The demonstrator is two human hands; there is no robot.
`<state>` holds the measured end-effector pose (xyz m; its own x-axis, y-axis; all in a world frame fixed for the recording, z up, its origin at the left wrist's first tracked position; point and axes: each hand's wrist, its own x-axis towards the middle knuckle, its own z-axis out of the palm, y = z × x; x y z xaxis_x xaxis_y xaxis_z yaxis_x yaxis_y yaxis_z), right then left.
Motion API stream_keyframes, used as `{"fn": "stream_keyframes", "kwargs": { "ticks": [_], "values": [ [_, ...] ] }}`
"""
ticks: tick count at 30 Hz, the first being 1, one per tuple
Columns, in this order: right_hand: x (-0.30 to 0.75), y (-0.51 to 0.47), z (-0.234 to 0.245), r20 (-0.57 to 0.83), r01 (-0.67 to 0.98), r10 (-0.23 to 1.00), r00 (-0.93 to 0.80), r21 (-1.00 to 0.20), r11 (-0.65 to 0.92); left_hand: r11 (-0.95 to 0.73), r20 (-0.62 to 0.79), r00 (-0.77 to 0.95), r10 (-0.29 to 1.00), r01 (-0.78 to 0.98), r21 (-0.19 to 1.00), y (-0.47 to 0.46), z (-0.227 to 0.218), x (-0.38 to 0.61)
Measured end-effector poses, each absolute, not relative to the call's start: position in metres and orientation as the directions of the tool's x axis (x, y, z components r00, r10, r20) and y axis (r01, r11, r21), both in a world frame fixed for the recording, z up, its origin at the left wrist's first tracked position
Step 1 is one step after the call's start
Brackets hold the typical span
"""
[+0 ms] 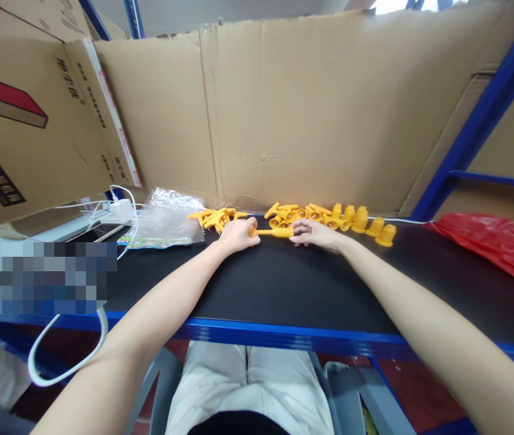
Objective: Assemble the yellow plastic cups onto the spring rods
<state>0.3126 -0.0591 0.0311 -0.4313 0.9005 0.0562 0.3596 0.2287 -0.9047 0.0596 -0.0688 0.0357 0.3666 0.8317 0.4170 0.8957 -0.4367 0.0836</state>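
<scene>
A yellow plastic part with a twisted rod (263, 232) and a wider sleeve (283, 232) lies level between my hands, just above the black tabletop. My left hand (239, 235) is closed around its left end, which the fingers mostly hide. At the sleeve's right end, my right hand (315, 234) has its thumb and fingers curled and pinching the tip. Behind my left hand is a loose heap of yellow branched plastic pieces (216, 219). Beyond my right hand lie several yellow pieces with round hollow ends (302, 214), and to their right stand yellow flanged caps (360, 219).
Clear plastic bags (166, 217) lie at left, near a white charger (122, 210) and cables. A red plastic bag (488, 241) rests at right. Cardboard (311, 115) walls the back. A blue metal edge (284, 335) runs along the table's front.
</scene>
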Motion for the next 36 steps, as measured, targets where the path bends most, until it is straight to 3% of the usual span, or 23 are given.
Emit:
{"fn": "stream_keyframes", "kwargs": {
  "ticks": [16,28,36],
  "values": [
    [0.306,-0.0613,0.0352,0.039,0.448,0.898,-0.438,-0.857,0.256,-0.45,0.417,0.384,0.824,0.89,0.068,-0.0719,0.0371,0.0601],
    [0.3092,-0.0611,0.0322,0.046,0.365,0.901,-0.431,-0.905,0.221,-0.441,0.402,0.377,0.834,0.895,0.076,-0.072,0.0376,0.0612],
    [0.307,-0.0656,0.0383,0.041,0.402,0.9,-0.434,-0.885,0.234,-0.447,0.402,0.386,0.83,0.892,0.065,-0.0741,0.0384,0.0623]
  ]
}}
